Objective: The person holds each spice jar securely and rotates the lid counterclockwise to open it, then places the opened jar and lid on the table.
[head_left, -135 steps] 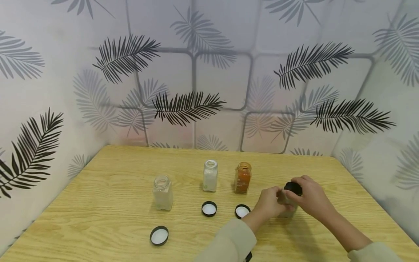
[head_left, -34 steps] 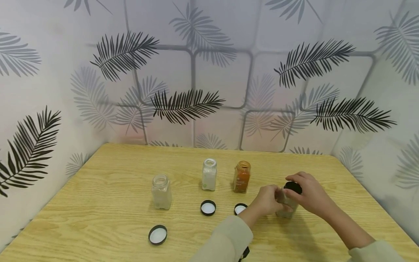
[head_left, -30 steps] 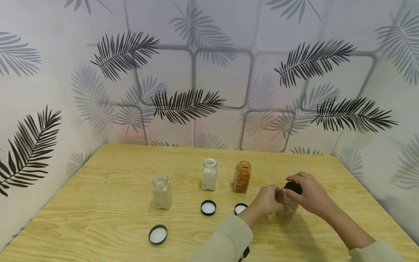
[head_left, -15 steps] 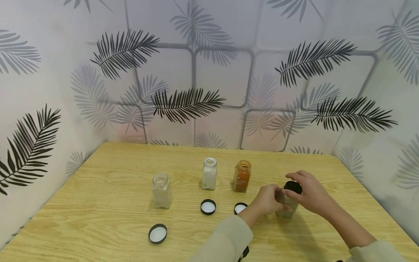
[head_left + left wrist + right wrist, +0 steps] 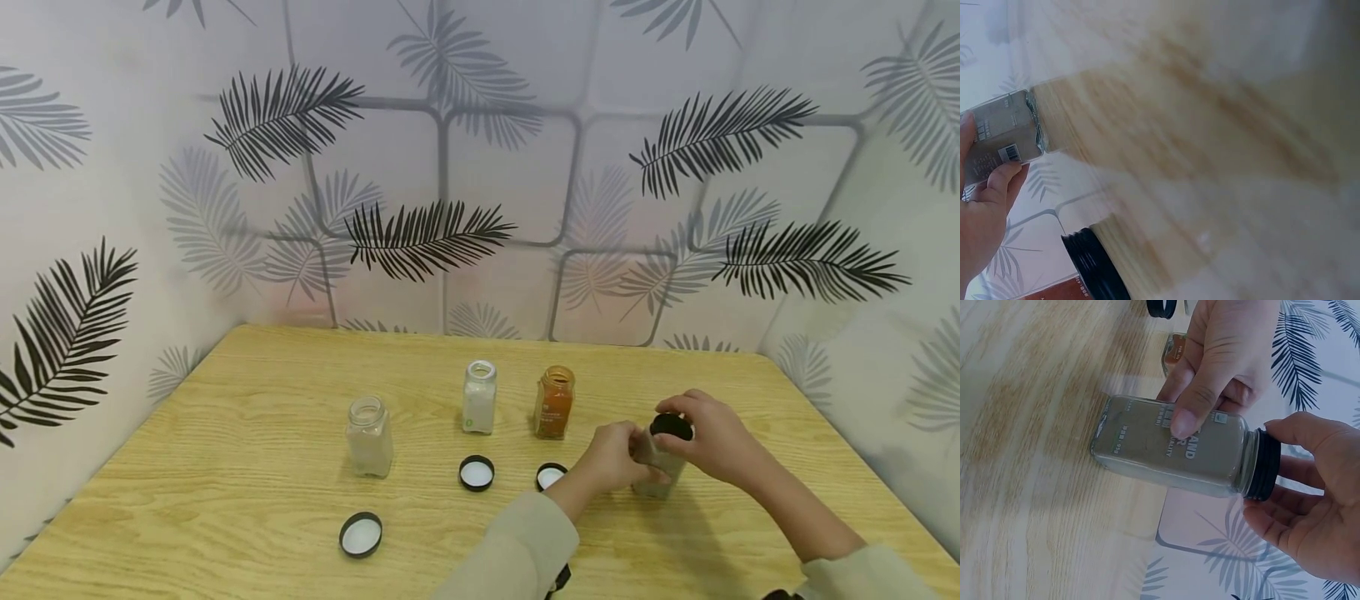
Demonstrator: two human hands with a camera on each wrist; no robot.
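Observation:
At the table's right side, my left hand holds a square glass spice jar round its body. The jar is filled with grey-brown powder and stands upright on the table. A black screw lid sits on its mouth, and my right hand grips that lid by the rim. In the right wrist view, the left thumb lies across the jar's printed label, with the right thumb and fingers around the lid. The left wrist view shows the left hand around the jar.
Three uncapped jars stand to the left: a pale one, a white one and an orange-red one. Black lids with white liners lie face up before them: a left lid, a middle lid and a right lid, partly behind my left arm.
My right hand's fingers have shifted slightly around the lid. The left hand keeps its hold on the jar, and the jar stays in place. The head view has tilted a little.

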